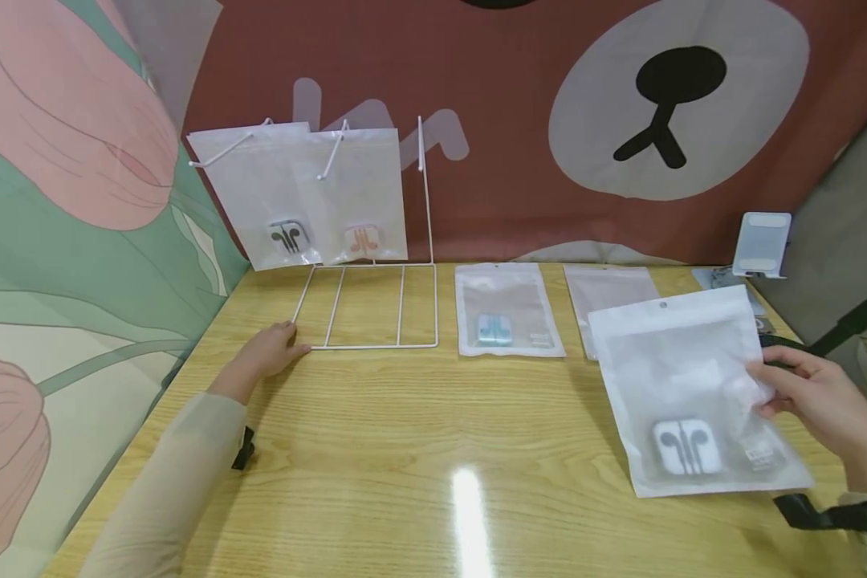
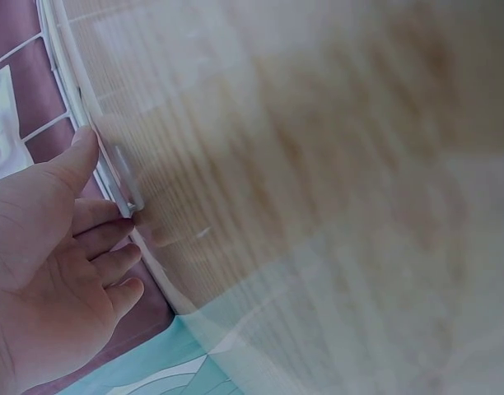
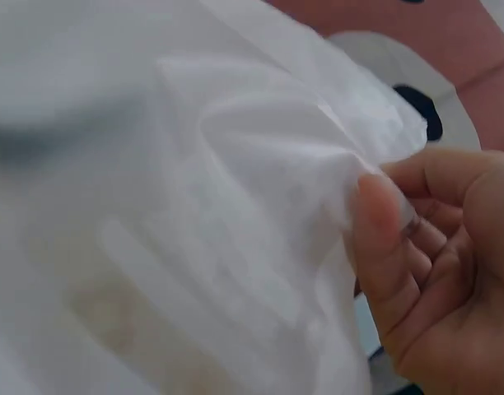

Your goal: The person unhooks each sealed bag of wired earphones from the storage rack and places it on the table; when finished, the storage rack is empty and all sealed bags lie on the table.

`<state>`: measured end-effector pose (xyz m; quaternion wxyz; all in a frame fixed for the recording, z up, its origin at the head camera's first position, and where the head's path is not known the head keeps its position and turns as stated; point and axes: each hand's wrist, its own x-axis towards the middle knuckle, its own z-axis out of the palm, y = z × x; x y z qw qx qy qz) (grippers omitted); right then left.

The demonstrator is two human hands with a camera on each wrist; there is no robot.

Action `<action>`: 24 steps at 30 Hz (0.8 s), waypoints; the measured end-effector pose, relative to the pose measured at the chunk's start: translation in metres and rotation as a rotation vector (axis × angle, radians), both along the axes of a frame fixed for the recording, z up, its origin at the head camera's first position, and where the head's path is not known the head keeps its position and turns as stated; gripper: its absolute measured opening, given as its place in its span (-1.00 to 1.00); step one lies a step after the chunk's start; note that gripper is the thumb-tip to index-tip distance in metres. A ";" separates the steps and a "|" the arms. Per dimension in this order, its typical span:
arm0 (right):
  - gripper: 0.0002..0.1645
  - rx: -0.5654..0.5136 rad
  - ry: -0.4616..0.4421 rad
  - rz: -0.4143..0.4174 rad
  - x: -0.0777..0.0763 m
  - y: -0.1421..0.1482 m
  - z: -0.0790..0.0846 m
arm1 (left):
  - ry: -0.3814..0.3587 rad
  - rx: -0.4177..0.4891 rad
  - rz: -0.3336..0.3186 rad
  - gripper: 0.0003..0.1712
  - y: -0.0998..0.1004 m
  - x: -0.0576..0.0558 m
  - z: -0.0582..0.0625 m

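My right hand (image 1: pixel 812 393) pinches the right edge of a frosted white zip bag (image 1: pixel 701 353), raised and tilted above the table. Low in the bag shows a boxed pair of grey-printed earphones (image 1: pixel 686 446). Up close in the right wrist view, the thumb (image 3: pixel 377 210) presses the creased plastic against the fingers. At the front left corner of a white wire display rack (image 1: pixel 376 347), my left hand (image 1: pixel 263 357) holds the frame, its thumb (image 2: pixel 83 156) on the wire. Two more bags, one with black earphones (image 1: pixel 289 238) and one with orange earphones (image 1: pixel 363 239), hang on the rack's hooks.
Flat on the wooden table (image 1: pixel 376 457) lie a bag with blue earphones (image 1: pixel 509 309) and, partly covered by the raised bag, another pale bag (image 1: pixel 607 289). A white phone stand (image 1: pixel 762 245) and a black arm (image 1: pixel 856 321) stand at the right. A printed cloth hangs behind.
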<state>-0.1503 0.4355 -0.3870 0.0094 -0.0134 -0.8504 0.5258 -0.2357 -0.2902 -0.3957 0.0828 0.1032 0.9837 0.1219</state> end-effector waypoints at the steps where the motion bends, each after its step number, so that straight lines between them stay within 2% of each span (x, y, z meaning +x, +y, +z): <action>1: -0.86 0.020 -0.001 0.012 0.000 0.012 -0.010 | -0.004 -0.001 0.002 -0.33 0.000 0.000 0.000; 4: -0.80 0.087 -0.056 0.028 0.003 0.035 -0.027 | -0.007 -0.003 -0.002 -0.32 0.000 0.000 0.000; 6: -0.86 0.094 -0.089 0.044 0.008 0.040 -0.031 | -0.007 -0.004 -0.003 -0.32 0.000 0.000 0.001; 10: -0.83 0.135 -0.202 0.102 0.020 0.028 -0.015 | -0.010 -0.011 -0.002 -0.32 0.000 0.001 0.002; 13: -0.72 0.203 -0.302 0.119 0.028 0.013 0.002 | -0.016 -0.011 0.002 -0.32 0.001 0.001 0.002; 16: -0.63 0.261 -0.390 0.131 0.032 0.003 0.010 | -0.003 -0.011 -0.008 -0.34 0.000 0.001 0.002; 24: -0.46 0.259 -0.527 0.203 0.031 0.006 0.004 | 0.034 -0.022 -0.031 -0.41 -0.001 -0.001 -0.001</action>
